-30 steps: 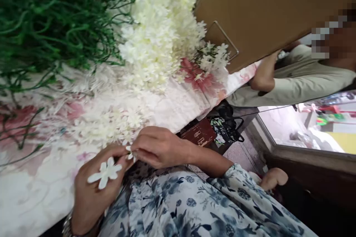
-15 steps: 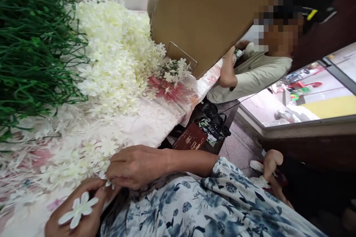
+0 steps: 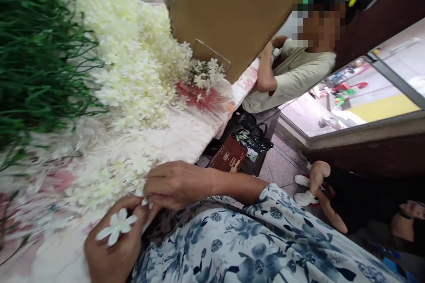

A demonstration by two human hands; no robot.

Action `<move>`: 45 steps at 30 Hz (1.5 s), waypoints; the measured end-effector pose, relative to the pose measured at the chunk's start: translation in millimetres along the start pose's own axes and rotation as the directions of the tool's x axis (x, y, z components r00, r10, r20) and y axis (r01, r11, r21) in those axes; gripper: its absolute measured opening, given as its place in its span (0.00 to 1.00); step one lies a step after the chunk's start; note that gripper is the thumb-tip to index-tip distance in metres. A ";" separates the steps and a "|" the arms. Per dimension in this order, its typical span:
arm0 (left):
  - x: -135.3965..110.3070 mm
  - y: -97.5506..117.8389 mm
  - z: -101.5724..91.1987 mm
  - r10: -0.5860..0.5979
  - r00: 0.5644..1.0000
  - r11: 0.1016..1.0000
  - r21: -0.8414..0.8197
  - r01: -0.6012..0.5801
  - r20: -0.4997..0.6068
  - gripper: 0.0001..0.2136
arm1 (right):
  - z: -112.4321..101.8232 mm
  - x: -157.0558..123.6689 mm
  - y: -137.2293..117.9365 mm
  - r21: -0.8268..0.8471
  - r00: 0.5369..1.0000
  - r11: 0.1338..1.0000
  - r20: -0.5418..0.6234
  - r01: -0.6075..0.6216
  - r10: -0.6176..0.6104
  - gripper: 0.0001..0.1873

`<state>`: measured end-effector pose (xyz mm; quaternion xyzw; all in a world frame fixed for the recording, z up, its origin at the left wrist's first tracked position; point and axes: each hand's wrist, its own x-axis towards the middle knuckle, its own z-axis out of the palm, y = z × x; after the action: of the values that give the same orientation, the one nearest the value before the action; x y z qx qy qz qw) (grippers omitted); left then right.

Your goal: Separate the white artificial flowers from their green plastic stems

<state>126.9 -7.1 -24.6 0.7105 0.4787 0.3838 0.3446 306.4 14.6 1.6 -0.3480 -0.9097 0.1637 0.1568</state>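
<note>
Near the table edge, my left hand (image 3: 114, 239) is closed, with a white artificial flower (image 3: 117, 226) standing out from between its fingers, petals spread. My right hand (image 3: 177, 185) meets it fingertip to fingertip, its fingers pinched together. A small white flower piece (image 3: 146, 203) shows where the two hands meet, partly hidden by the fingers. Loose white blossoms (image 3: 102, 183) lie on the tablecloth just beyond both hands. Farther off is a large heap of cream-white blossoms (image 3: 133, 57), beside a thick pile of green plastic stems (image 3: 40, 62).
A big cardboard box (image 3: 229, 13) stands at the table's far end, near a small flower bunch (image 3: 207, 73) and a wire frame (image 3: 212, 53). Another person (image 3: 299, 70) sits behind it. Below are a brown box (image 3: 229, 154) and a black bag (image 3: 249, 126). Someone's legs (image 3: 318, 181) show at right.
The view has shifted, so both hands appear farther right and the table things slightly higher. The hands stay together in nearly the same pose, the flower still held in the left.
</note>
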 end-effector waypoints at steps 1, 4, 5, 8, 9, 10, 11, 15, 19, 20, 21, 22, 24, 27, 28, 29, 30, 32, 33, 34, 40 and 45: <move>-0.8 0.5 0.2 -0.071 0.997 0.997 -0.013 0.070 -0.019 0.03 | -0.3 -0.9 -0.8 0.022 1.000 1.000 -0.010 -0.008 0.008 0.11; -3.4 2.1 0.5 -0.125 0.992 0.990 -0.065 0.125 0.004 0.01 | -0.4 -2.6 -2.6 0.141 0.998 0.990 -0.044 -0.031 0.037 0.09; -3.9 2.5 0.3 -0.143 0.989 0.986 -0.080 0.144 0.025 0.01 | -0.1 -2.6 -2.6 0.186 0.997 0.982 -0.059 -0.030 0.042 0.08; -3.3 3.4 -1.1 -0.218 0.974 0.966 -0.132 0.224 0.056 0.03 | 0.8 -0.5 -0.8 0.270 0.995 0.962 -0.085 -0.033 0.058 0.07; -2.5 3.9 -1.7 -0.230 0.971 0.960 -0.147 0.237 0.065 0.03 | 0.8 0.7 0.2 0.288 0.994 0.957 -0.092 -0.029 0.058 0.07; -1.5 4.7 -2.3 -0.247 0.967 0.952 -0.169 0.254 0.064 0.03 | 0.5 1.8 1.4 0.301 0.994 0.953 -0.099 -0.023 0.055 0.06; -0.4 5.9 -2.7 -0.266 0.962 0.942 -0.193 0.273 0.062 0.03 | 0.1 2.9 2.7 0.310 0.993 0.951 -0.106 -0.014 0.049 0.06; 4.1 12.5 -2.3 -0.323 0.946 0.904 -0.287 0.318 0.032 0.03 | -2.8 5.6 8.7 0.351 0.994 0.936 -0.108 0.011 0.029 0.05; 6.0 18.7 -0.9 -0.334 0.942 0.911 -0.265 0.317 -0.022 0.03 | -3.0 5.9 13.4 0.418 0.993 0.909 -0.110 0.001 0.049 0.06; 6.2 20.0 -0.9 -0.331 0.943 0.918 -0.241 0.314 -0.029 0.03 | -2.1 5.7 14.2 0.427 0.991 0.904 -0.122 0.006 0.051 0.06; 6.5 21.1 -1.2 -0.324 0.946 0.926 -0.216 0.309 -0.032 0.03 | -0.9 5.4 14.7 0.430 0.989 0.903 -0.139 0.015 0.050 0.06; 7.0 22.0 -1.6 -0.315 0.949 0.933 -0.195 0.303 -0.033 0.03 | 0.7 5.1 15.2 0.429 0.987 0.903 -0.155 0.025 0.047 0.07; 8.6 23.3 -2.7 -0.291 0.956 0.945 -0.167 0.281 -0.037 0.04 | 4.0 4.7 15.9 0.418 0.983 0.907 -0.180 0.041 0.038 0.07; 12.0 23.7 -3.8 -0.248 0.968 0.960 -0.143 0.240 -0.045 0.04 | 8.0 4.8 17.0 0.390 0.976 0.919 -0.214 0.055 0.033 0.08; 13.1 23.5 -3.9 -0.237 0.970 0.964 -0.135 0.229 -0.047 0.05 | 8.8 5.1 17.2 0.380 0.973 0.923 -0.226 0.057 0.033 0.09; 14.1 23.3 -3.8 -0.227 0.973 0.967 -0.129 0.220 -0.048 0.05 | 9.2 5.4 17.5 0.372 0.971 0.926 -0.238 0.059 0.034 0.09; 14.8 23.0 -3.6 -0.220 0.974 0.969 -0.123 0.213 -0.050 0.06 | 9.4 5.7 17.6 0.366 0.968 0.929 -0.249 0.059 0.037 0.09; 15.7 22.4 -3.0 -0.210 0.976 0.973 -0.106 0.204 -0.056 0.07 | 9.2 6.2 17.5 0.361 0.965 0.931 -0.258 0.053 0.045 0.10; 15.9 22.1 -2.8 -0.207 0.977 0.975 -0.093 0.201 -0.056 0.07 | 9.1 6.3 17.3 0.359 0.965 0.932 -0.258 0.048 0.050 0.11; 15.9 22.0 -2.7 -0.202 0.978 0.977 -0.077 0.198 -0.056 0.07 | 8.9 6.2 16.9 0.355 0.965 0.934 -0.256 0.042 0.054 0.11; 14.4 22.5 -4.6 -0.143 0.988 0.989 0.021 0.145 -0.060 0.05 | 7.3 4.8 13.4 0.283 0.971 0.959 -0.236 0.027 0.042 0.09; 12.2 20.1 -4.0 -0.102 0.992 0.991 0.084 0.109 -0.075 0.03 | 7.1 5.9 11.4 0.158 0.977 0.987 -0.215 0.039 -0.004 0.07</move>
<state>134.8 -1.2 -2.8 0.6845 0.5439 0.3685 0.3158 306.0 25.3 -8.5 -0.3397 -0.8750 0.1968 0.2834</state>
